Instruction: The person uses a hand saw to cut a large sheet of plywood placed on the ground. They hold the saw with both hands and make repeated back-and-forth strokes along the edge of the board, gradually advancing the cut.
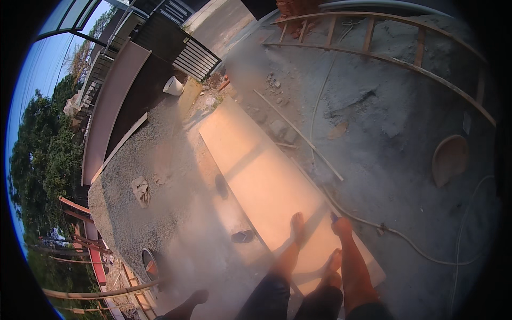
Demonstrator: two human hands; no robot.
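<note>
A long pale board (266,181) lies flat on the ground and runs away from me, with my bare feet (297,226) on its near end. My right hand (342,227) is closed near the board's right edge, around a small dark-blue thing (334,217) whose kind I cannot make out. Low at the left, away from the board, hangs my left hand (200,296); it is small and blurred, and its fingers do not show clearly. A dark flip-flop (242,236) lies beside the board's left edge, with a similar dark shape (221,186) farther along.
Gravel (125,165) is heaped at the left, near a white bucket (173,86). A wooden ladder (368,34) lies at the far right, above a shallow basin (449,160). A hose (405,237) and a thin wooden strip (298,133) lie right of the board.
</note>
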